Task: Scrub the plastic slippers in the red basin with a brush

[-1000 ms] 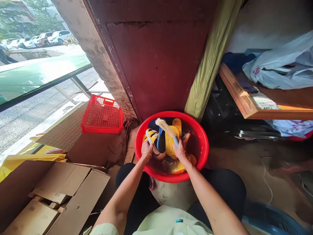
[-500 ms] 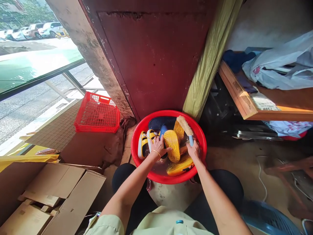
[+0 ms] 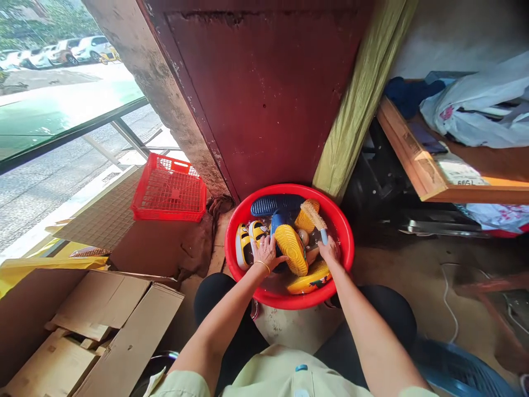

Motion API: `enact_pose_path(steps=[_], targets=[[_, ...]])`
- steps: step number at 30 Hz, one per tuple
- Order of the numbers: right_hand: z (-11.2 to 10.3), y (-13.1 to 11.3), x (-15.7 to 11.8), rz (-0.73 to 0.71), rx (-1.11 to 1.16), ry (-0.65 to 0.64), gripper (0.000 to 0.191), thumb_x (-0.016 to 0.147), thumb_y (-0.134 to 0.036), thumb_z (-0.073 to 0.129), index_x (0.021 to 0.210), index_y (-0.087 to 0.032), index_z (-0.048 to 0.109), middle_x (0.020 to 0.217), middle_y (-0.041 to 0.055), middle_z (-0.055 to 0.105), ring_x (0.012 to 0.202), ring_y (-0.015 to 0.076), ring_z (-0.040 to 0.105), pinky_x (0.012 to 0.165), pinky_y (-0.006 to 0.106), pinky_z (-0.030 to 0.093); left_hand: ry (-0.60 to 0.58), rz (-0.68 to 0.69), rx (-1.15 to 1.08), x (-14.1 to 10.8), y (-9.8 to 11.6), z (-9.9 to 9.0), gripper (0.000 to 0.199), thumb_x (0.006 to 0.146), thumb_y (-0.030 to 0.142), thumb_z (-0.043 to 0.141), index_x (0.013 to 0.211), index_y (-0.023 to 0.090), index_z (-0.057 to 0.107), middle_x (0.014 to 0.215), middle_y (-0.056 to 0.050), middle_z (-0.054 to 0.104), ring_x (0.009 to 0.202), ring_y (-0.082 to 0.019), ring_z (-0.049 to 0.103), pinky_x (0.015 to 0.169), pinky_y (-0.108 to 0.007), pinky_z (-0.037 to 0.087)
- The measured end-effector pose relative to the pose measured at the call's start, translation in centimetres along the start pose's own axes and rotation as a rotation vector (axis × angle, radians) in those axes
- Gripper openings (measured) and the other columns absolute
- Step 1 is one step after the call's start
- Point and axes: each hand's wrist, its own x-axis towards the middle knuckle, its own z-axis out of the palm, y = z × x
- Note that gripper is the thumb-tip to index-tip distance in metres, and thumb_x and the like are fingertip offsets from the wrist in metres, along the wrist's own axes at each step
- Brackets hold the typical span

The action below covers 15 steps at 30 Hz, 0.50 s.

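Note:
Inside a red basin (image 3: 352,242) of water lie several slippers and shoes. My left hand (image 3: 265,255) is at the left edge of a yellow slipper (image 3: 290,248), whose ridged sole faces up at a tilt. Its thumb and fingers lie around that edge, partly hiding the grip. My right hand (image 3: 329,251) is closed around the light blue handle of a scrub brush (image 3: 314,214), bristles pointing away from me. Yellow-and-black shoes (image 3: 242,246) stand at the left. A navy slipper (image 3: 268,205) lies at the back, and another yellow slipper (image 3: 309,280) at the front right.
A dark red door (image 3: 256,99) and a yellowish curtain (image 3: 351,121) rise behind the basin. To the left are a red plastic crate (image 3: 171,212) and an open cardboard box (image 3: 124,336). A wooden shelf (image 3: 446,194) with bags juts in from the right.
The yellow slipper by my left hand has tilted, its top leaning left. The brush has dipped slightly toward the basin. The whole view has shifted a little.

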Motion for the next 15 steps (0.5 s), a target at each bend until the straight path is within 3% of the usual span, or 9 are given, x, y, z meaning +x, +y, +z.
enact_pose_path(steps=[5,9,12,15], targets=[[-1.9,-1.4,0.8,-0.065,-0.017,-0.048,0.046,0.084,-0.024,0.057,0.129,-0.020,0.065,0.111,0.0132,0.068,0.112,0.0305,0.061,0.097,0.042,0.048,-0.026,-0.019,-0.044,0.8,1.1,-1.6,0.096,0.085,0.068,0.059,0.158,0.016,0.027,0.157,-0.023,0.040,0.149,-0.042,0.029,0.118,-0.069,0.018],[-3.8,-2.6,2.0,-0.135,-0.005,-0.059,0.053,0.085,-0.023,0.057,0.138,-0.021,0.060,0.119,0.0143,0.067,0.113,0.0312,0.062,0.099,0.044,0.048,-0.009,-0.015,-0.113,-0.2,1.4,-2.6,0.095,0.084,0.054,0.069,0.159,0.016,0.026,0.161,-0.024,0.034,0.151,-0.042,0.026,0.119,-0.065,0.021],[-4.3,-3.3,2.2,-0.197,0.031,-0.073,0.064,0.082,-0.021,0.061,0.146,-0.022,0.053,0.127,0.0124,0.067,0.116,0.0311,0.062,0.102,0.043,0.048,0.101,-0.005,-0.182,-1.6,0.9,-3.8,0.071,0.090,0.042,0.063,0.152,0.017,0.042,0.159,-0.020,0.040,0.151,-0.038,0.030,0.121,-0.063,0.020],[-3.9,-3.2,1.3,-0.222,0.075,-0.086,0.066,0.081,-0.020,0.061,0.147,-0.020,0.052,0.129,0.0118,0.068,0.117,0.0311,0.063,0.102,0.043,0.050,0.181,0.120,-0.275,-3.4,0.7,-6.5,0.040,0.095,0.034,0.054,0.132,0.023,0.064,0.138,-0.012,0.064,0.143,-0.034,0.044,0.123,-0.063,0.016]])
